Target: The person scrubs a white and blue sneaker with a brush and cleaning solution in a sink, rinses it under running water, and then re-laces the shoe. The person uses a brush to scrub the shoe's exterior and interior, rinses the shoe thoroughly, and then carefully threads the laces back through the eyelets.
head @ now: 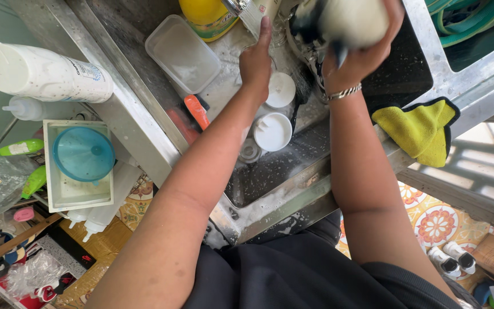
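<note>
1. Steel ran everywhere: a wet, soap-flecked sink (pixel 293 171) filled the middle of the view, with a yellow cloth (pixel 418 129) draped over its right rim and a shelf of bottles to the left.
2. At the top edge, the right hand (pixel 361 54) gripped a cream-coloured bottle (pixel 353 20), fingers wrapped round its body.
3. Beside it, the left hand (pixel 255 60) reached up toward the tap area with its fingers stretched long and close together; what they touched I could not tell (the frame cut it off).
4. By my reading the washing was partway through: two white lids (pixel 273 131) lay wet in the basin with a clear tub (pixel 181 54) and an orange-handled tool (pixel 196 110), none of them set out to dry, while the bottle was in hand over the basin.
5. That bottle lay roughly crosswise, its long axis left to right, its dark end pointing left toward the tap (the far end was hidden by the palm).
6. Off to the left, a blue funnel (pixel 83 153) sat in a white tray (pixel 58 197).
</note>
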